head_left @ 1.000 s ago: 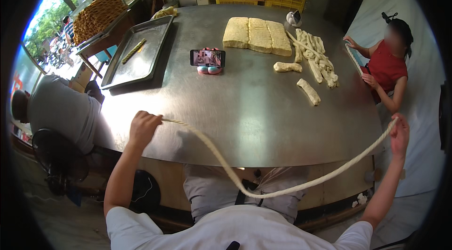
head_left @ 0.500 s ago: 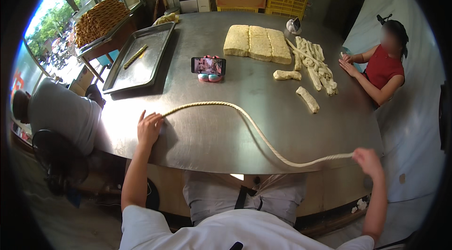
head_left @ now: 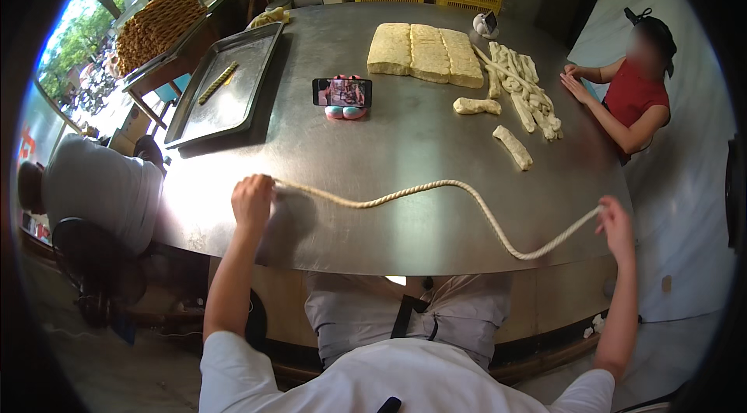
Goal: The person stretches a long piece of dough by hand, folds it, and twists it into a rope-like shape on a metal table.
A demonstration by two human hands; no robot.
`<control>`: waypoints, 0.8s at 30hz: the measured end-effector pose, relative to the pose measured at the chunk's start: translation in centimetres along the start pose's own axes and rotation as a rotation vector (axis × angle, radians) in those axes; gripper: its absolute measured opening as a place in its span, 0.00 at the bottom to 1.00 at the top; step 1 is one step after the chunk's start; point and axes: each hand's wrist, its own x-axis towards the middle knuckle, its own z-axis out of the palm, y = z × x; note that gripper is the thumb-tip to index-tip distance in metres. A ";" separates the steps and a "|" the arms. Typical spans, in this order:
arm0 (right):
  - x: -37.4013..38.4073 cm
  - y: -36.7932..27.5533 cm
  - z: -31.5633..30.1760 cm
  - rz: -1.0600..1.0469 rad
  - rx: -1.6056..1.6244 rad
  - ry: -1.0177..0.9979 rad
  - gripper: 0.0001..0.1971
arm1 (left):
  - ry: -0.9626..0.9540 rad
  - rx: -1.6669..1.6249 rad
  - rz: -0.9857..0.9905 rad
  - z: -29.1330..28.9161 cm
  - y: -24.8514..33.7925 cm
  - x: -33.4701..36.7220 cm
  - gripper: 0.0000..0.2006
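A long twisted rope of pale dough (head_left: 447, 183) lies in an S-shaped wave across the steel table, between my two hands. My left hand (head_left: 254, 201) is closed on its left end, with the fingertips partly hidden. At the right, my right hand (head_left: 616, 228) pinches the other end near the table's edge. Farther off are a short dough piece (head_left: 512, 148) and another dough piece (head_left: 476, 106). Behind them lies a pile of dough strips (head_left: 523, 94), beside a large dough slab (head_left: 425, 55) cut into three blocks.
A phone (head_left: 342, 92) stands on a pink and blue holder mid-table. At the left, a dark tray (head_left: 233, 113) holds one twisted dough stick (head_left: 218, 83). A person in red (head_left: 634, 102) works at the right edge; another person (head_left: 105, 187) sits at the left.
My right hand has moved up and away from me, lifting its end of the dough rope. The rope's curve has shifted into an S. My left fingers have curled in from a flatter pose.
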 end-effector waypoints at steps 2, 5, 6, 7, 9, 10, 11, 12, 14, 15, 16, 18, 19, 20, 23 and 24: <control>0.5 1.8 0.6 -0.017 -0.097 0.143 0.08 | 0.168 -0.006 0.080 3.5 -3.7 1.2 0.06; -0.6 0.0 0.7 -0.184 -0.408 0.054 0.07 | 0.075 -0.240 0.247 1.6 -2.1 -0.2 0.08; -1.2 -2.7 1.1 -0.173 -0.370 -0.116 0.08 | -0.112 -0.208 0.109 0.5 -2.2 -0.5 0.10; -1.0 -4.4 1.3 -0.150 -0.336 -0.302 0.09 | -0.115 -0.197 0.005 0.6 -1.5 -0.1 0.11; 4.0 -2.8 0.7 -0.276 -0.083 0.241 0.11 | -0.055 -0.081 -0.016 3.6 0.5 2.4 0.17; 3.7 -2.6 0.7 -0.184 -0.163 0.217 0.11 | 0.023 0.061 0.034 4.5 0.0 2.5 0.22; 2.9 -1.8 0.2 -0.091 -0.242 0.207 0.12 | 0.011 0.105 0.093 4.0 0.3 1.3 0.22; 1.6 -1.0 -0.1 0.003 -0.321 0.196 0.12 | -0.002 0.150 0.152 2.6 0.9 -1.9 0.22; -2.1 1.2 1.4 0.005 -0.348 -0.006 0.12 | -0.075 0.186 0.178 -0.3 0.6 -9.0 0.20; -3.1 0.4 1.8 -0.026 -0.320 -0.103 0.12 | -0.140 0.160 0.152 -1.0 -0.1 -11.0 0.17; -4.4 -0.5 1.9 -0.035 -0.304 -0.199 0.11 | -0.091 0.012 0.245 -3.0 2.9 -9.1 0.10; -0.2 -1.6 0.6 -0.015 -0.040 0.021 0.10 | -0.173 -0.027 0.100 -2.0 3.8 -3.2 0.03; 3.6 -1.6 -0.5 -0.174 0.033 0.321 0.10 | 0.013 -0.049 0.053 0.0 3.0 0.5 0.03; 6.1 -0.9 -2.3 -0.291 -0.108 0.555 0.09 | -0.001 -0.040 -0.081 1.5 1.7 3.0 0.04; 3.4 0.6 -1.1 -0.050 -0.147 0.351 0.07 | -0.027 -0.182 0.087 4.8 -3.4 1.4 0.10; 0.2 -1.0 0.1 -0.026 -0.320 0.139 0.06 | -0.006 -0.166 0.191 3.9 -3.1 0.1 0.08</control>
